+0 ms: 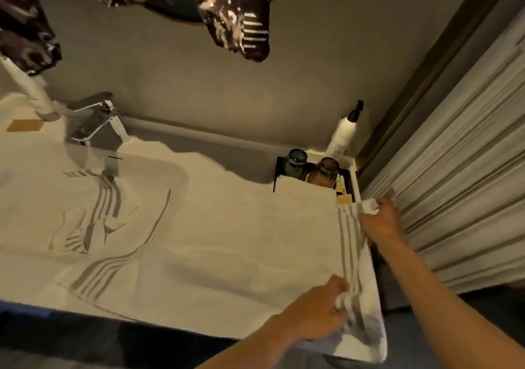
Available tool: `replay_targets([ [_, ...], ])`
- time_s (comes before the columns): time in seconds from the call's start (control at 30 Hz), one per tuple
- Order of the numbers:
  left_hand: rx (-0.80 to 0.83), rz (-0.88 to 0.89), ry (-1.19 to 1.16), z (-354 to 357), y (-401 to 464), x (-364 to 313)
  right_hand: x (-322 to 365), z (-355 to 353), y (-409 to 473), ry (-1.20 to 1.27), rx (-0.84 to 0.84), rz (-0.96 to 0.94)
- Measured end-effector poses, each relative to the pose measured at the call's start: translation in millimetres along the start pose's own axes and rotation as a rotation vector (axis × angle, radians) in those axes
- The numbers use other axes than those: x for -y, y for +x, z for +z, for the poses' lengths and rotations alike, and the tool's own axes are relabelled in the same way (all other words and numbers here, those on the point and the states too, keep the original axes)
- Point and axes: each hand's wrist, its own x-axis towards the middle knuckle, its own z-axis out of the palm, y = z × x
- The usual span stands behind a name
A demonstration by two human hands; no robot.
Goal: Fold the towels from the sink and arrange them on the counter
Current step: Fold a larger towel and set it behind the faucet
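A white towel with grey stripes (241,255) lies spread flat over the counter (216,170), its right end hanging past the counter's right edge. My left hand (318,312) pinches the near right corner of this towel. My right hand (379,221) grips its far right corner beside the shutter. A second striped towel (85,215) lies crumpled in the sink (159,167) at the left, under the faucet.
A chrome faucet (99,121) stands behind the sink. A black tray (348,174) at the back right holds two cups (295,161) and small packets; a white pump bottle (342,133) stands behind it. A slatted shutter (460,170) borders the right side.
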Motion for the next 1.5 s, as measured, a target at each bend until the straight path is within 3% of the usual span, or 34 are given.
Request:
replay_targets([
  [0.07,0.059,-0.047,0.294,21,11,15,-20,10,9,-0.077,0.036,-0.047],
  [0.17,-0.013,0.030,0.679,52,21,24,-30,15,17,-0.200,-0.007,-0.092],
  [0.23,0.056,0.041,0.897,64,26,26,-28,11,24,-0.337,-0.006,-0.102],
  [0.3,-0.124,0.146,0.997,75,32,37,-26,4,29,-0.484,0.019,-0.120],
  [0.37,-0.192,0.269,1.054,82,26,44,-21,-2,28,-0.530,0.035,-0.145],
  [0.4,-0.227,0.329,1.013,88,25,51,-18,-6,29,-0.547,0.035,-0.158],
  [0.43,-0.196,0.279,0.961,90,27,59,-13,-8,27,-0.571,0.033,-0.177],
  [0.5,-0.334,0.294,0.855,95,20,54,0,-15,25,-0.638,0.020,-0.216],
  [0.53,-0.309,0.256,0.770,97,22,52,6,-19,24,-0.677,0.005,-0.235],
  [0.6,-0.192,0.066,0.552,102,23,47,13,-27,25,-0.740,-0.013,-0.252],
  [0.63,-0.156,-0.140,0.514,101,40,60,14,-29,26,-0.758,-0.018,-0.263],
  [0.67,-0.123,-0.148,0.529,112,51,74,13,-30,26,-0.766,-0.015,-0.267],
  [0.73,-0.207,0.051,0.562,122,48,75,11,-26,27,-0.729,0.005,-0.260],
  [0.83,-0.307,-0.021,0.284,95,7,-17,22,-15,32,-0.576,0.049,-0.153],
  [0.93,-0.383,0.119,0.141,63,-13,-45,47,-8,33,-0.433,0.044,-0.077],
  [1.03,-0.299,0.160,0.065,46,-23,-63,73,-2,24,-0.281,0.102,-0.016],
  [1.13,-0.513,0.188,0.044,19,-38,-63,92,6,14,-0.131,0.195,0.035],
  [1.2,-0.648,0.129,-0.148,-1,-58,-50,102,15,9,-0.114,0.218,-0.011],
  [1.3,-0.802,-0.007,-0.399,-40,-96,-18,120,43,-4,-0.166,0.237,-0.111],
  [1.5,-1.016,-0.214,-0.592,-92,-164,44,166,134,-49,-0.279,0.346,-0.241],
])
